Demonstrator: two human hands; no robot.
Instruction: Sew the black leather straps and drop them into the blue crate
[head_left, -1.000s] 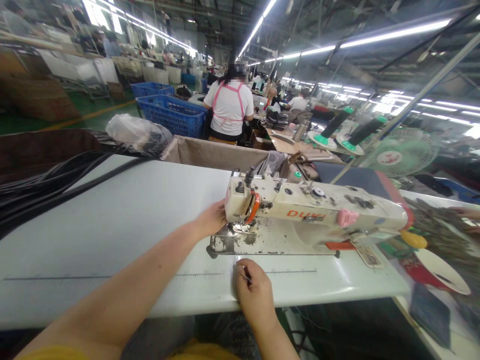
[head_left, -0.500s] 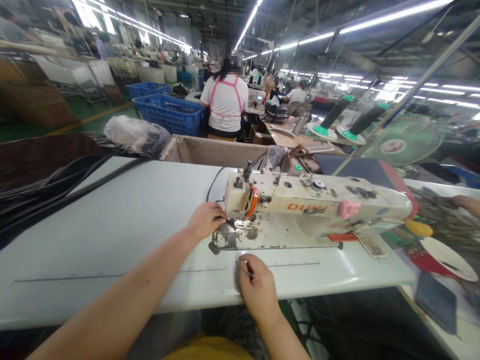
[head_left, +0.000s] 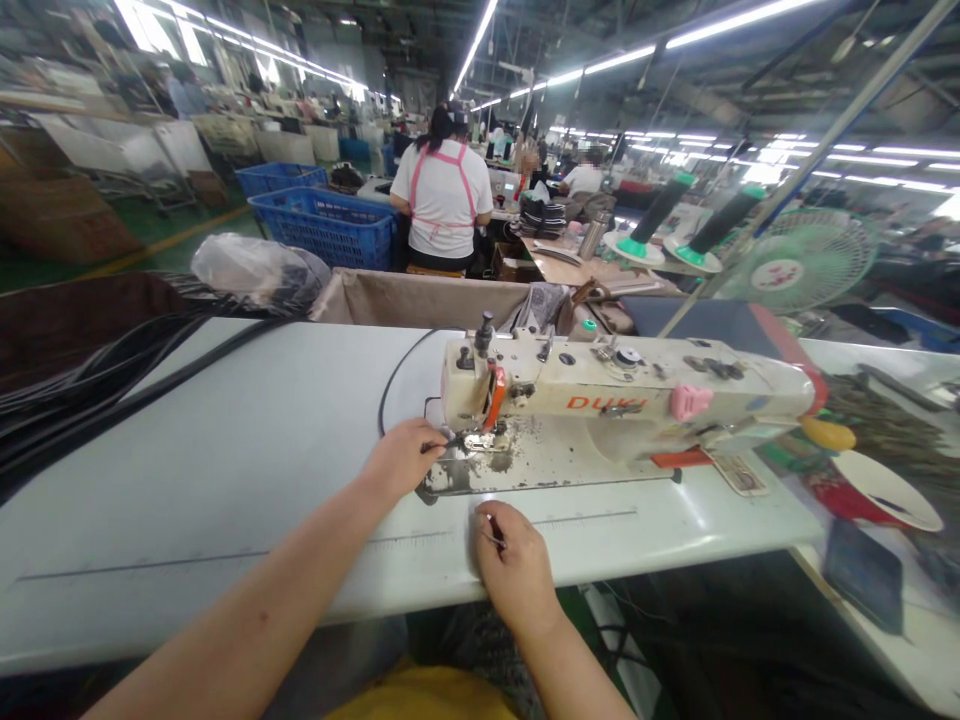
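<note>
My left hand [head_left: 405,458] is at the left of the sewing machine's [head_left: 615,390] needle area, thumb and fingertips pinched on a thin black strip [head_left: 384,390]. The strip curves over the white tabletop behind the hand and passes out of sight behind the machine head. Its end by the fingers reaches toward the metal presser foot [head_left: 480,441]. Resting near the table's front edge, my right hand [head_left: 516,560] is closed around a slim metal tool [head_left: 495,540]; most of the tool is hidden in the fingers, so its kind cannot be made out.
A printed ruler [head_left: 150,564] runs along the table front. Long black strips [head_left: 150,400] lie in a bundle at the left. Behind the table stand a fabric-lined bin [head_left: 427,300] and blue crates [head_left: 330,230]. A person [head_left: 442,195] sits beyond. At right are thread cones [head_left: 660,215] and a fan [head_left: 802,260].
The black strip's loop has spread further left on the tabletop, and my left hand has drawn slightly back from the presser foot. My right hand stays in place. The view has shifted slightly.
</note>
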